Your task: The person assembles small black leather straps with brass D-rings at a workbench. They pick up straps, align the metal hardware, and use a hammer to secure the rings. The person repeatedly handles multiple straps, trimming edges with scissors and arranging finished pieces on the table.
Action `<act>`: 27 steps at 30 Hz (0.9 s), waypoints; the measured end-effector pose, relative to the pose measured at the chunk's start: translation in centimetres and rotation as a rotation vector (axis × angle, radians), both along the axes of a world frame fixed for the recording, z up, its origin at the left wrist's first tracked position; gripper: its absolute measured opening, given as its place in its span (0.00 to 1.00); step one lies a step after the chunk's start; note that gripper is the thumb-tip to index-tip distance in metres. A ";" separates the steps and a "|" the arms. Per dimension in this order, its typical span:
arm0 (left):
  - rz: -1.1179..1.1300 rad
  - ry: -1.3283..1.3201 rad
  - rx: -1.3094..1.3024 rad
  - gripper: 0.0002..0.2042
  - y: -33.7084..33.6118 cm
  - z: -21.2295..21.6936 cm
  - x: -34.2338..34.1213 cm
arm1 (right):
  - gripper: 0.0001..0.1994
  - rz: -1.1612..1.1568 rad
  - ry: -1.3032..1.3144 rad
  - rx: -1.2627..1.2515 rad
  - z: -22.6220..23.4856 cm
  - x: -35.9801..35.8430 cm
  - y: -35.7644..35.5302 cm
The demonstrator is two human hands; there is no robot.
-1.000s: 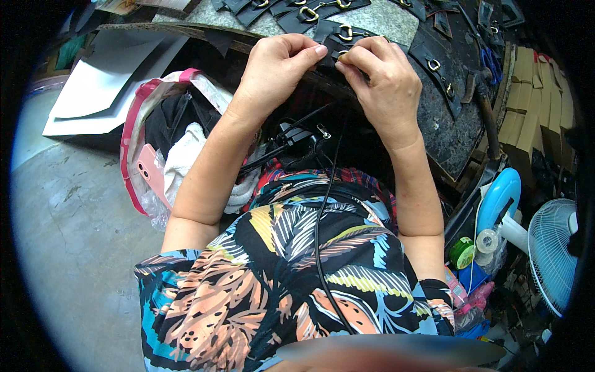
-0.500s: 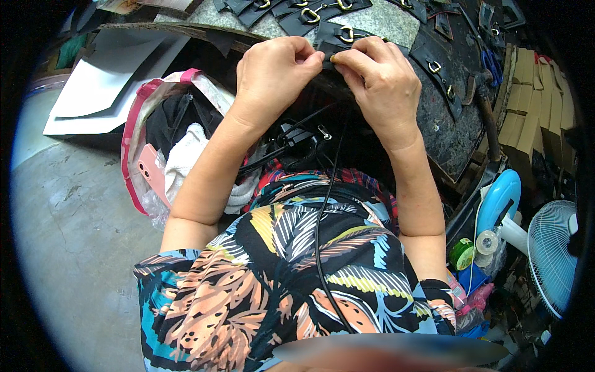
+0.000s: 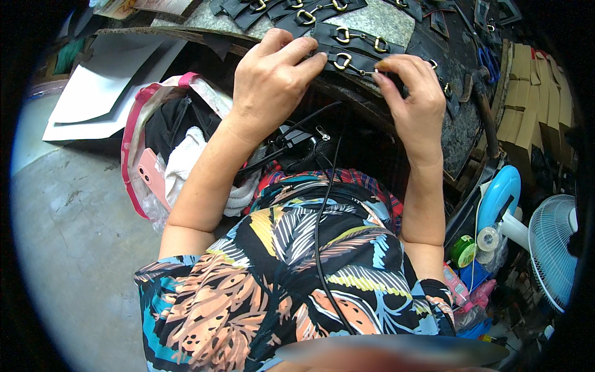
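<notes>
My left hand and my right hand work at the near edge of a dark work board. Between them lies a black leather strap with a gold metal buckle. My left fingers press on the strap's left end beside the buckle. My right thumb and forefinger pinch the strap's right end next to the buckle's bar. Several more black straps with gold buckles lie in rows on the board behind it.
A pink-rimmed bag with cloth and a pink phone stands at my left on the concrete floor. White sheets lie beyond it. At right stand a blue fan, a white fan, tape rolls, cardboard pieces and a hammer.
Both hands have spread slightly apart along the strap, the right one sliding to the right; the buckle between them is now uncovered.
</notes>
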State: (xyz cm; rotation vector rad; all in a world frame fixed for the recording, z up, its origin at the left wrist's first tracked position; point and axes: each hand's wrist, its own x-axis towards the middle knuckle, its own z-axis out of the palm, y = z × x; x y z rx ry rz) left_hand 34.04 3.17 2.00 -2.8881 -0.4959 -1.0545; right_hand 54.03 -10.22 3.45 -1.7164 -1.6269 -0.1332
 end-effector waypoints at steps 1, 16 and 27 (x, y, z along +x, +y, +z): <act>-0.005 0.004 0.034 0.11 0.0 0.0 0.0 | 0.08 -0.023 -0.003 -0.012 0.0 0.4 -0.5; 0.070 -0.051 -0.194 0.06 -0.3 0.2 1.9 | 0.11 -0.165 0.135 -0.066 -0.9 1.8 -3.3; -0.109 -0.039 -0.211 0.15 -2.4 0.8 5.4 | 0.13 -0.143 0.269 -0.086 -1.7 1.0 -1.5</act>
